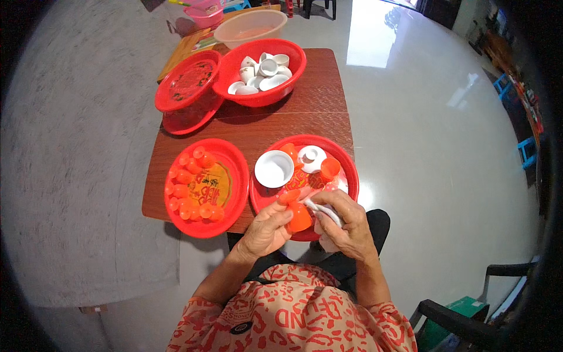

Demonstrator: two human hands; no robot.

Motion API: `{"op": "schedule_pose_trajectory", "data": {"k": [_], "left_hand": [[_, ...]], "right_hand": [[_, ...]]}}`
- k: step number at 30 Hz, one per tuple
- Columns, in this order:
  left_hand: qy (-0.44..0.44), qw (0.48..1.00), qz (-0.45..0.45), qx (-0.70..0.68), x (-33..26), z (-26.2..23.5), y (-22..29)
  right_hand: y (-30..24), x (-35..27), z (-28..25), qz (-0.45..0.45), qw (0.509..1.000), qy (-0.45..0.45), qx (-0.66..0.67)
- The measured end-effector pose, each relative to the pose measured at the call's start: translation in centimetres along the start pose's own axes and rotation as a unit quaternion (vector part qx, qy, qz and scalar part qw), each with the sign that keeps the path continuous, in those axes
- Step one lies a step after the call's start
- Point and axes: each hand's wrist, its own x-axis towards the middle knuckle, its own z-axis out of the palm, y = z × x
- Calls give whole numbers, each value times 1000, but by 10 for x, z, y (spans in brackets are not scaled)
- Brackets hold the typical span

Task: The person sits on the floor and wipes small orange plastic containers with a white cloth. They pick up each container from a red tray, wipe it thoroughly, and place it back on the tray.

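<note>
My left hand (268, 232) is closed on a small orange cup (300, 218), held over the near rim of a round red tray (350, 158). In my right hand (353, 227) is a bunched white cloth (326, 212), right beside the cup. A white bowl (274, 169), a white lid with a knob (312, 157) and another orange cup (330, 168) sit in the tray. To the left, a second red tray (237, 176) carries several small orange cups (182, 191), grouped along its left side. My fingers partly cover the held cup and the cloth.
Farther back on the brown wooden table (319, 88), a red basin (299, 73) holds white cups and bowls (268, 68). Left of it, red trays (187, 82) lean together. A translucent basin (249, 23) stands behind. A black-armed chair (451, 317) is at the lower right.
</note>
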Motion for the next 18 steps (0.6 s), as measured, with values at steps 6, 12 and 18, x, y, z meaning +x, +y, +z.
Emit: {"op": "schedule_pose_trajectory", "data": {"k": [6, 12, 18], "left_hand": [[10, 1000, 0, 18, 1, 1, -1], [41, 997, 59, -30, 10, 1, -3], [22, 994, 69, -84, 12, -3, -7]], "right_hand": [[5, 5, 16, -48, 999, 23, 9], [8, -1, 18, -22, 997, 61, -35], [2, -8, 21, -73, 995, 66, 5]]}}
